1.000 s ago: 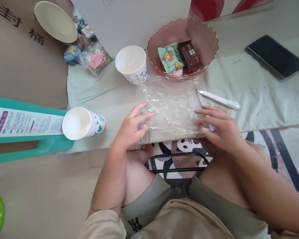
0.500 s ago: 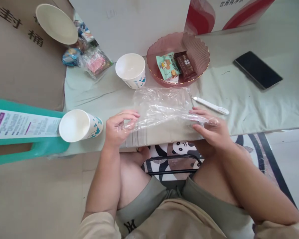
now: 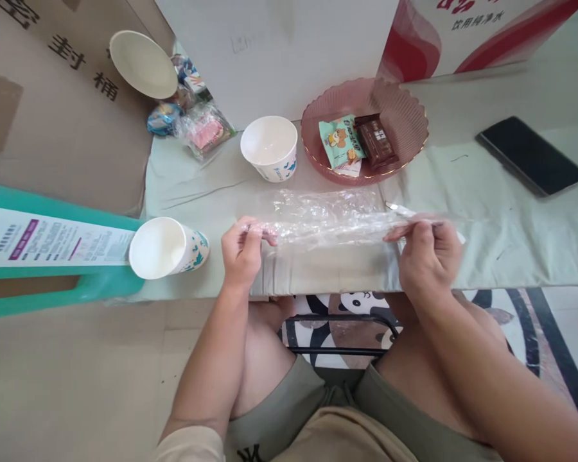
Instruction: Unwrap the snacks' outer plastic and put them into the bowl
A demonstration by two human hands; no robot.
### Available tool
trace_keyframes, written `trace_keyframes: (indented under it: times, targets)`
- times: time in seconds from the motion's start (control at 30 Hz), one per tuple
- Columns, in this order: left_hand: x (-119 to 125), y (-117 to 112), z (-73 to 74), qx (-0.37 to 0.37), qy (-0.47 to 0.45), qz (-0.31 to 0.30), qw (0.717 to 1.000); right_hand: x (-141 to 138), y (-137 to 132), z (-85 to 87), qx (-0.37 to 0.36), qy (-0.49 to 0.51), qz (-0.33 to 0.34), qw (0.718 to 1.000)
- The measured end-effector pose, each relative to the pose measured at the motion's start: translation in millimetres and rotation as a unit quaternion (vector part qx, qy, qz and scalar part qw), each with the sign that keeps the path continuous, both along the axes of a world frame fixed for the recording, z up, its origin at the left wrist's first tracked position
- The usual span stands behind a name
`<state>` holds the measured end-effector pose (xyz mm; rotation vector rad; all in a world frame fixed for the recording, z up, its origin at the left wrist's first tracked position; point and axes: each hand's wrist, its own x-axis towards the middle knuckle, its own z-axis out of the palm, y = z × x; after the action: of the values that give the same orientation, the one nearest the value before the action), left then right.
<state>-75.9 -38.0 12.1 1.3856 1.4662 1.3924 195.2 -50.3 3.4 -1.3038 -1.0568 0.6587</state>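
Note:
A clear plastic bag [image 3: 332, 215] is stretched low over the cloth-covered table, between my two hands. My left hand [image 3: 243, 250] pinches its left end, thumb against fingers. At the other end my right hand [image 3: 426, 250] is closed on the plastic. A white utility knife [image 3: 399, 208] lies on the cloth behind my right hand, which partly hides it. Beyond the bag stand a white paper cup [image 3: 270, 151] and a pink ribbed bowl [image 3: 313, 144] holding a green snack packet [image 3: 341, 141] and a brown packet [image 3: 376, 140].
Left of my left hand a second paper cup [image 3: 166, 249] lies tilted by a teal handled container [image 3: 101, 285]. Several wrapped snacks [image 3: 205, 131] and a pale bowl [image 3: 143, 64] sit at the back left. A black phone [image 3: 532, 154] rests at the right. White boxes [image 3: 289, 51] stand behind.
My right hand has turned and closed on the bag, its fingers now curled where they were extended. The plastic is pulled flatter. The camera view has shifted a little.

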Motion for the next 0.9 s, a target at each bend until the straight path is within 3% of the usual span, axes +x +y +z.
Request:
trace_keyframes:
  times: [0.17,0.33,0.5,0.63,0.77,0.9]
  targets:
    - [-0.5,11.6,-5.1,-0.091,0.032,0.024,0.995,0.4,9.2,-1.2,-0.097,-0.057,0.014,0.994]
    - [-0.2,17.8,-0.8,-0.164,0.086,0.096,0.978,6.5,9.6,-3.3,-0.172,-0.185,0.020,0.967]
    - [-4.5,19.2,3.0,-0.197,0.225,0.115,0.947,18.9,-6.2,-10.9,-0.153,-0.308,0.027,0.939]
    - [-11.0,21.4,-8.5,-0.157,0.307,0.134,0.929,23.8,-13.9,-17.2,-0.123,-0.389,0.040,0.912]
    - [-9.8,22.1,-22.2,-0.054,0.342,0.076,0.935,19.1,-17.7,-16.5,-0.102,-0.464,0.030,0.880]
    - [-0.3,23.2,-18.8,-0.063,0.324,-0.039,0.943,12.1,-26.1,-1.6,-0.081,-0.499,0.038,0.862]
